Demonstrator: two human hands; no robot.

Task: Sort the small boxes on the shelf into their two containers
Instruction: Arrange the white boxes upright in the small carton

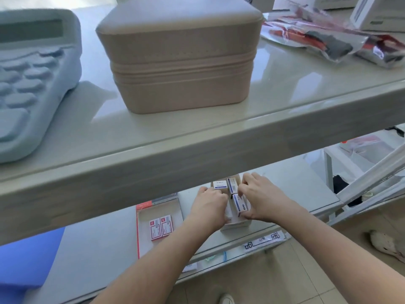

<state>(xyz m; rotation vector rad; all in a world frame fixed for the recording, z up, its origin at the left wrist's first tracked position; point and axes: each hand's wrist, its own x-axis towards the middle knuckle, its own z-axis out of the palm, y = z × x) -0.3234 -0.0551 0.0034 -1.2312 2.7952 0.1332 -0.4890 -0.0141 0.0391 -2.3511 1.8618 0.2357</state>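
Blue-labelled boxes (241, 205) are being packed into the white container (235, 224), right of the red-edged tray (138, 233); right hand (260, 198) pinches one, left hand (209, 205) is curled closed alongside; seating comes next.

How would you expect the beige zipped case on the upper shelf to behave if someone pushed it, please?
The beige zipped case looks boxy with a broad flat base, so it would probably slide rather than tip. The glossy upper shelf may let it slip easily. Its padded-looking walls suggest slight give.

A beige zipped case (179, 55) stands on the upper shelf (219, 137). Left of the case lies a pale blue calculator (32, 84); right of it lie clear bags (328, 38) of red and dark items. Far below the case, a blue sheet (24, 257) shows at lower left.
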